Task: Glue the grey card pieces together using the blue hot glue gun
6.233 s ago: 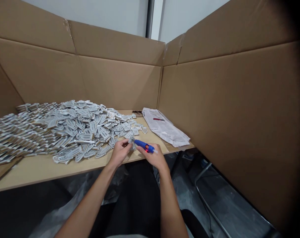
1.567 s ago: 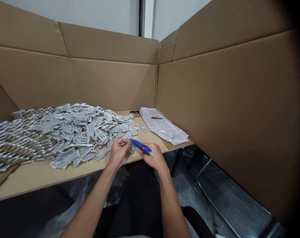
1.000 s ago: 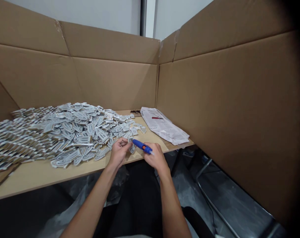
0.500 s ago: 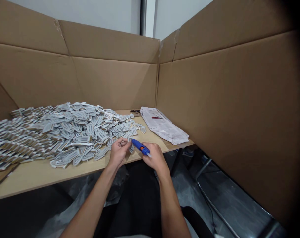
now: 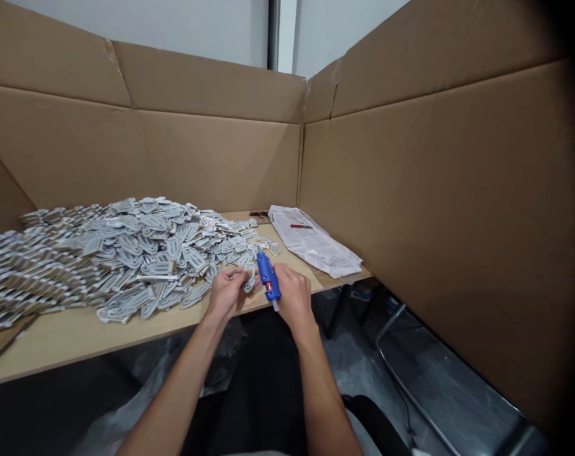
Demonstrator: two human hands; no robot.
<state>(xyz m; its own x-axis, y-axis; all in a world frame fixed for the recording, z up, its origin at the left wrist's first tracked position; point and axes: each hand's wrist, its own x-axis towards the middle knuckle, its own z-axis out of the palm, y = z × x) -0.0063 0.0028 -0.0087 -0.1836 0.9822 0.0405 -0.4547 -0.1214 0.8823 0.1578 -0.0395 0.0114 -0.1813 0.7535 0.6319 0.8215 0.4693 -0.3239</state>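
My right hand (image 5: 292,290) is wrapped round a blue glue gun (image 5: 268,275), its nozzle pointing up and away from me. Between the fingers of my left hand (image 5: 227,291) is a small grey-white piece with a rounded end and slots (image 5: 250,278), held just left of the glue gun. Both hands are over the front edge of the wooden table (image 5: 126,335). Beyond my left hand spreads a large heap of similar grey-white pieces (image 5: 145,244), some stacked in rows at the far left.
Printed paper sheets (image 5: 311,244) lie at the table's right, with a red pen-like tool (image 5: 301,226) on them. Tall cardboard walls (image 5: 221,152) enclose the back and right. A curved metal tube (image 5: 387,354) stands below, right of the table.
My right hand has turned the glue gun more upright, its nozzle swinging away from the piece. My left hand keeps its hold, and more of the piece shows.
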